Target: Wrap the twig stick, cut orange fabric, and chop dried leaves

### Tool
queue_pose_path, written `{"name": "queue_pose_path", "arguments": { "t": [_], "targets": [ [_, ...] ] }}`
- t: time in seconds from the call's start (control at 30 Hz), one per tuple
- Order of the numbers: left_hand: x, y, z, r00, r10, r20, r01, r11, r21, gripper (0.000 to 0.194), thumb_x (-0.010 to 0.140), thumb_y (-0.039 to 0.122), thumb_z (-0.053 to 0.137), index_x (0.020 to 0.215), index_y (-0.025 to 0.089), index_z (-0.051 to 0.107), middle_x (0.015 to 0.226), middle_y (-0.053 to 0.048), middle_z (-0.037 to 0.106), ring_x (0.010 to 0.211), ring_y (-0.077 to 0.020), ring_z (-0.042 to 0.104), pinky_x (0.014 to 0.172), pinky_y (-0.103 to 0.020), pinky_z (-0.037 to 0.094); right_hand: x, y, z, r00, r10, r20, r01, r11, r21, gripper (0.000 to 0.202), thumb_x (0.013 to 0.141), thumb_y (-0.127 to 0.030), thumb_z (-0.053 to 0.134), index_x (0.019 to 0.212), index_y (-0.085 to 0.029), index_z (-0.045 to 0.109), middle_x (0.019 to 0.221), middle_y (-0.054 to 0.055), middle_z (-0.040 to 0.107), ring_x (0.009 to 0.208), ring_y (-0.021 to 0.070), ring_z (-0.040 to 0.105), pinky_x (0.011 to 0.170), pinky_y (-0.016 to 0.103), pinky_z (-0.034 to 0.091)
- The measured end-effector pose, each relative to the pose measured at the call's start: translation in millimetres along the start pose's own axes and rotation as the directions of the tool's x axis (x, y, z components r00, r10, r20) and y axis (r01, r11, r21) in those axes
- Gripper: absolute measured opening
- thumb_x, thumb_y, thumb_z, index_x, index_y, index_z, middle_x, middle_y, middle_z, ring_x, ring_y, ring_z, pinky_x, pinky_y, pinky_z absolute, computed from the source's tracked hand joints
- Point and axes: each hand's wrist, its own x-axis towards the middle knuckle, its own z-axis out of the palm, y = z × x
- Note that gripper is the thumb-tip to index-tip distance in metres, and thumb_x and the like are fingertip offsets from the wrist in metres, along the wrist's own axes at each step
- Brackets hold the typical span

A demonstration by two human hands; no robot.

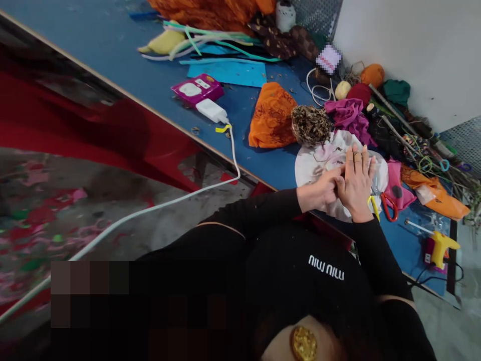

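Both of my hands are together over a round white cloth (311, 168) with dark and pinkish marks, near the table's front edge. My right hand (356, 178) lies flat with its fingers stretched out and its back toward me. My left hand (326, 189) meets it at the thumb side; most of its fingers are hidden behind the right hand. By the right wrist are a red scissor handle (390, 206) and a yellow handle (373, 206). Beyond the cloth sit a tangled brown bundle (311, 125), an orange cloth (271, 118) and a magenta cloth (347, 116).
The blue table (150, 82) carries a purple box (203, 88), a white adapter (211, 110) with a cable hanging off the edge, a light-blue sheet (227, 71) and pale strips. On the right lie a yellow glue gun (440, 246), a pink cloth (399, 185) and twigs. Scraps litter the floor.
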Motion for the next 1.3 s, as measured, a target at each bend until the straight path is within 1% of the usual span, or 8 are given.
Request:
{"name": "queue_pose_path", "arguments": {
  "t": [0.1, 0.23, 0.5, 0.6, 0.77, 1.0, 1.13, 1.3],
  "targets": [
    [-16, 20, -14.2, 0.988, -0.047, -0.149, 0.050, 0.999, 0.018, 0.027, 0.109, 0.027, 0.057, 0.085, 0.016, 0.066, 0.058, 0.004, 0.054, 0.042, -0.0070, 0.046, 0.042, -0.016, 0.037, 5, 7, -6, 0.996, 0.070, -0.049, -0.064, 0.993, 0.103, 0.061, 0.110, -0.056, 0.028, 0.151, -0.024, 0.060, 0.157, 0.013, 0.063, 0.155, 0.0315, 0.047, 0.131, 0.061, 0.024],
    [-36, 49, -27.6, 0.982, -0.023, -0.190, 0.030, 0.999, 0.034, 0.049, 0.116, 0.038, 0.044, 0.072, 0.017, 0.049, 0.049, 0.011, 0.028, 0.033, -0.0029, 0.021, 0.035, -0.016, 0.013, 26, 11, 3, 0.995, 0.103, -0.002, -0.101, 0.975, 0.197, 0.036, 0.109, -0.038, 0.046, 0.111, -0.026, 0.080, 0.113, 0.006, 0.081, 0.113, 0.0248, 0.070, 0.121, 0.052, 0.035],
    [-43, 68, -35.8, 0.966, 0.018, -0.257, -0.017, 1.000, 0.006, 0.051, 0.117, 0.037, 0.039, 0.071, 0.017, 0.044, 0.050, 0.011, 0.028, 0.033, -0.0017, 0.023, 0.035, -0.016, 0.012, 67, -17, 45, 0.942, -0.138, 0.306, 0.164, 0.985, -0.061, 0.032, 0.103, -0.017, 0.050, 0.096, -0.017, 0.081, 0.104, 0.015, 0.078, 0.099, 0.0284, 0.063, 0.100, 0.047, 0.037],
    [-43, 67, -36.8, 0.968, 0.032, -0.247, -0.022, 0.999, 0.039, 0.051, 0.118, 0.035, 0.038, 0.071, 0.017, 0.045, 0.050, 0.011, 0.029, 0.033, -0.0014, 0.023, 0.035, -0.016, 0.013, 65, -15, 40, 0.946, -0.183, 0.266, 0.203, 0.978, -0.049, 0.032, 0.103, -0.016, 0.046, 0.098, -0.016, 0.078, 0.107, 0.016, 0.077, 0.100, 0.0285, 0.062, 0.098, 0.046, 0.037],
    [-40, 61, -28.4, 0.980, 0.095, -0.172, -0.066, 0.984, 0.167, 0.040, 0.115, 0.033, 0.048, 0.085, 0.012, 0.064, 0.048, 0.012, 0.027, 0.033, -0.0023, 0.021, 0.036, -0.016, 0.013, 43, -4, 3, 0.990, -0.056, 0.127, 0.023, 0.969, 0.245, 0.024, 0.102, -0.019, 0.051, 0.098, -0.021, 0.074, 0.101, 0.007, 0.079, 0.099, 0.0240, 0.068, 0.095, 0.042, 0.040],
    [-21, 34, -3.8, 0.977, 0.210, -0.028, -0.190, 0.928, 0.321, 0.032, 0.104, 0.008, 0.062, 0.073, 0.011, 0.065, 0.046, 0.011, 0.032, 0.036, -0.0006, 0.023, 0.039, -0.014, 0.013, 12, 10, -25, 0.961, 0.228, 0.154, -0.273, 0.714, 0.644, 0.009, 0.085, -0.027, 0.063, 0.082, -0.022, 0.070, 0.078, 0.000, 0.074, 0.072, 0.0160, 0.063, 0.073, 0.032, 0.049],
    [-10, 18, 7.7, 0.978, 0.210, -0.018, -0.194, 0.930, 0.314, 0.037, 0.104, 0.008, 0.062, 0.068, 0.012, 0.062, 0.044, 0.009, 0.034, 0.036, -0.0012, 0.025, 0.038, -0.015, 0.014, 1, 7, -14, 0.851, 0.516, 0.096, -0.396, 0.512, 0.763, 0.013, 0.082, -0.034, 0.065, 0.083, -0.022, 0.069, 0.078, 0.001, 0.073, 0.074, 0.0164, 0.064, 0.074, 0.032, 0.054],
    [-9, 13, 17.1, 0.984, 0.181, 0.004, -0.173, 0.935, 0.311, 0.044, 0.105, 0.010, 0.060, 0.062, 0.013, 0.057, 0.044, 0.007, 0.035, 0.035, -0.0021, 0.028, 0.037, -0.015, 0.014, -7, 4, -5, 0.736, 0.656, 0.169, -0.380, 0.193, 0.905, 0.022, 0.081, -0.044, 0.072, 0.088, -0.023, 0.069, 0.077, -0.002, 0.069, 0.066, 0.0131, 0.060, 0.062, 0.029, 0.052]
  ]
}}
